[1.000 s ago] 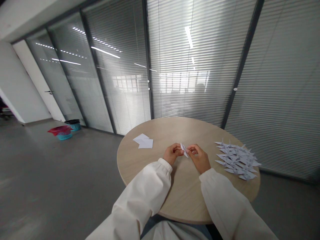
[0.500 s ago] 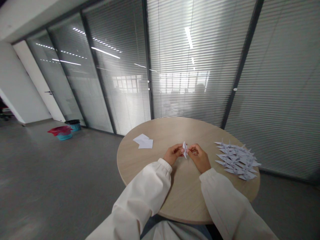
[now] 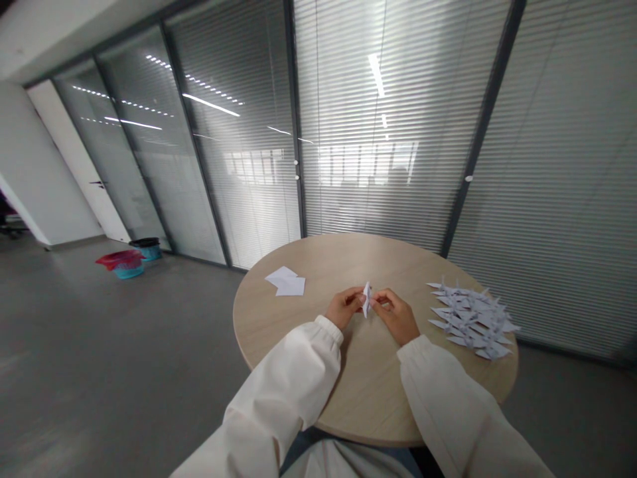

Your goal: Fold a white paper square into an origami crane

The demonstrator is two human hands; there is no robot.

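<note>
The fingertips of my left hand (image 3: 343, 308) and my right hand (image 3: 393, 316) were pinched on a narrow folded white paper piece (image 3: 367, 300), held upright between them. Excess pressure risked creasing or tearing the thin paper; a slack pinch risked dropping it. Beyond my right fingers lay a heap of pointed origami cranes (image 3: 470, 318); beyond my left, loose white sheets (image 3: 284, 282) rested on the pale wood-grain round table (image 3: 259, 312).

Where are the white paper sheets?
In the head view, the sheets lie on the round wooden table, ahead and left of the person's left hand pinching folded paper, across from the pile of paper cranes.
</note>
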